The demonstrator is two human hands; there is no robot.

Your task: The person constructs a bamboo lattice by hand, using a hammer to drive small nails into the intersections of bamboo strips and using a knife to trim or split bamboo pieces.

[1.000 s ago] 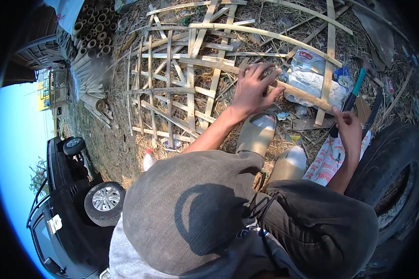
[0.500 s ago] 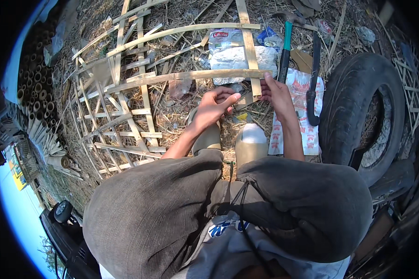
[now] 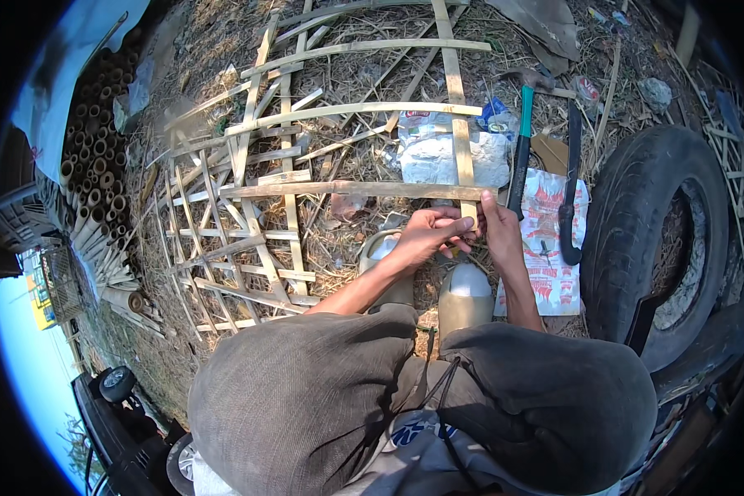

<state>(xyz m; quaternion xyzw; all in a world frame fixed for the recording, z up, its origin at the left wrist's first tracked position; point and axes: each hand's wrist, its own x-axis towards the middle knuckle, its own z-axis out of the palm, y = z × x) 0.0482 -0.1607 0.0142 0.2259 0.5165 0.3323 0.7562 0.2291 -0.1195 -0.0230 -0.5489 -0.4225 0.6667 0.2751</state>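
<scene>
A lattice of split bamboo strips lies on the ground before me. My right hand [image 3: 503,231] is closed on the right end of the nearest bamboo strip [image 3: 364,189], with the thumb on top where it crosses a lengthwise strip [image 3: 460,136]. Close beside it, my left hand [image 3: 438,234] has its fingers curled and drawn together by the lower end of that lengthwise strip. Whatever lies between the left fingertips is too small to make out. A hammer [image 3: 524,132] with a green and black handle rests right of the lattice, next to a black-handled long tool [image 3: 569,190].
A white printed sack [image 3: 546,285] lies under the tools. Pale, lumpy blocks [image 3: 438,159] support the lattice's right side. An old tyre [image 3: 624,223] stands at my right. More crossed strips [image 3: 223,240] spread to the left; stacked bamboo poles [image 3: 99,157] lie farther left. My shoes [image 3: 465,293] are just below my hands.
The left hand has come nearer to the right hand and the strip crossing, its fingers now drawn together. The right hand stays at the strip end. The whole view has shifted.
</scene>
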